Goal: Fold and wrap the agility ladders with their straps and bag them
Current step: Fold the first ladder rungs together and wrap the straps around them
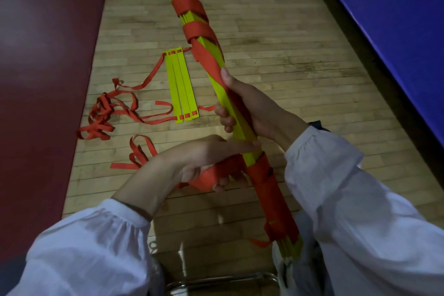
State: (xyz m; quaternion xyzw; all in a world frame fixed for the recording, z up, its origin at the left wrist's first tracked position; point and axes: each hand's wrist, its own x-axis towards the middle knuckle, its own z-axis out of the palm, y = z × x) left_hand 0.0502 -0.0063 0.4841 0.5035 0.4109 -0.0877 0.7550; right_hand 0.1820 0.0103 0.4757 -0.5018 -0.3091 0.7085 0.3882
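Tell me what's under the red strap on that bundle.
Stacked yellow rungs show between turns of the red strap. The right hand grips them; the left hand holds the strap's loose part. The rungs under each turn are covered.

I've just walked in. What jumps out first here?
A long yellow bundle spiralled in red strap runs up the centre; the right hand grips its middle, and the left hand holds that strap just below. On the wooden floor to the left lie loose rungs with tangled straps.
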